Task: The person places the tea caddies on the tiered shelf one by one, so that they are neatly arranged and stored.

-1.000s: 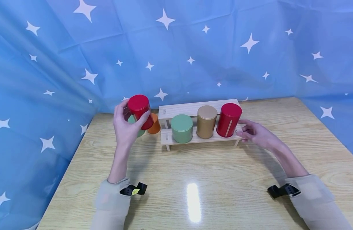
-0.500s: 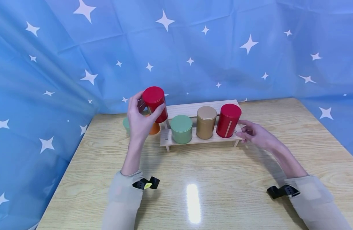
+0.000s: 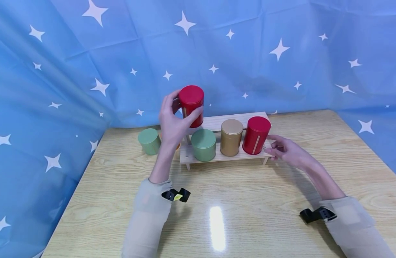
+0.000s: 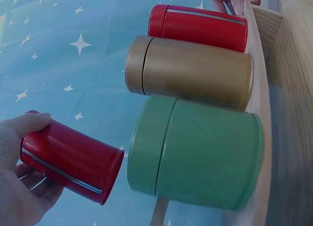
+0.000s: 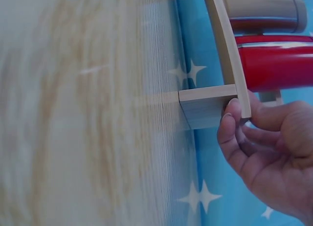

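Left hand [image 3: 172, 123] raised at frame centre, fingers and thumb wrapped round a red tin [image 3: 191, 105], held upright in the air above the left end of the wooden rack [image 3: 217, 122]. Tin: glossy red cylinder, lidded. Right hand [image 3: 286, 149] pinches the rack's right end. An orange tin behind the left wrist is mostly hidden

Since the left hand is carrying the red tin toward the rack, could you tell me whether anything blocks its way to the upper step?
Nothing visible does. The left hand holds the red tin in the air over the wooden rack's left end. The upper step shows bare there; the green tin, gold tin and second red tin stand on the lower step.
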The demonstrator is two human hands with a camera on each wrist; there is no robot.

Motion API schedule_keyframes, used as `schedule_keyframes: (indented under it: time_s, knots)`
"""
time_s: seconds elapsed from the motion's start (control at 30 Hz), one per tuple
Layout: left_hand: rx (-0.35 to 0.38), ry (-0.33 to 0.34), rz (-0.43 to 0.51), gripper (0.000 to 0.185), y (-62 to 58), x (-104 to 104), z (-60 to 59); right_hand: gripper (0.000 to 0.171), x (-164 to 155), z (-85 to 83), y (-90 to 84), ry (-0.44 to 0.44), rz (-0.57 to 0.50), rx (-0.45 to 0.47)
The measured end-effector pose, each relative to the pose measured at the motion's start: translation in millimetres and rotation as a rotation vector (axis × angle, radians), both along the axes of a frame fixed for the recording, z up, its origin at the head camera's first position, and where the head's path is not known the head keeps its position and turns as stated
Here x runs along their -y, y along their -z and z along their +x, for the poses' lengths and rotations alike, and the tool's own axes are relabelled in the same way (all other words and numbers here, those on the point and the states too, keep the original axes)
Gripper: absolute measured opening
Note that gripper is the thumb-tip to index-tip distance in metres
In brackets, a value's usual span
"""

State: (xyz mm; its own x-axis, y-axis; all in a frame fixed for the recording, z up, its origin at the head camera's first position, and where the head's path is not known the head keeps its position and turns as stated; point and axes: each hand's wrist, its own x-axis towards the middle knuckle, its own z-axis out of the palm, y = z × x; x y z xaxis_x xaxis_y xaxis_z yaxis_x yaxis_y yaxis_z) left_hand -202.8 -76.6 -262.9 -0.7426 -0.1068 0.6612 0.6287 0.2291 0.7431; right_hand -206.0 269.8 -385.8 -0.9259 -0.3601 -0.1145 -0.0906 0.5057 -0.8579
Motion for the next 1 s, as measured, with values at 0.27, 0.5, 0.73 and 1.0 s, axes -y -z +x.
schedule_keyframes:
  time_s: [0.27, 0.5, 0.73, 1.0]
  knots:
    - [-0.023, -0.02, -0.064, 0.059, 11.0, -16, -34.3, 0.067, 0, 0.0, 0.0, 0.004, 0.004, -0.001]
    - [-0.025, 0.02, -0.074, 0.058, 8.2, -38, -43.9, 0.067, 0, -0.1, -0.3, 0.003, -0.006, 0.004]
    - [0.035, 0.055, -0.092, 0.059, 7.8, -61, -49.4, 0.066, 1, 0.3, -0.5, 0.002, -0.011, 0.01]
    - [0.084, 0.069, -0.126, 0.061, 11.9, -89, -50.8, 0.067, 0, -0.9, -0.2, 0.009, 0.002, 0.006]
